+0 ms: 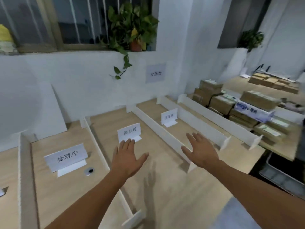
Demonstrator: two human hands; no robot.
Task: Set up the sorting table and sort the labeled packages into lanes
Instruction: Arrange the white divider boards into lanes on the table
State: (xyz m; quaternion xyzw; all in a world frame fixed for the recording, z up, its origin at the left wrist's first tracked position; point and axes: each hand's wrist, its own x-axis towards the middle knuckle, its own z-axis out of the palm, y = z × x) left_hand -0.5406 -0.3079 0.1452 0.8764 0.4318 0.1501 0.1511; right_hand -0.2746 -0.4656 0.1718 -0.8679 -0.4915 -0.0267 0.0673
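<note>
Two bare forearms reach in from the bottom edge. The left hand [127, 158] and right hand [202, 150] are flat, fingers spread, holding nothing, above the wooden sorting table [165, 187]. White dividers [158, 128] split it into lanes, three of them with standing label cards [66, 157]. The left fingertips lie at the foot of the middle card [129, 132]. Brown packages [219, 103] are stacked beyond the rightmost divider, well apart from both hands.
</note>
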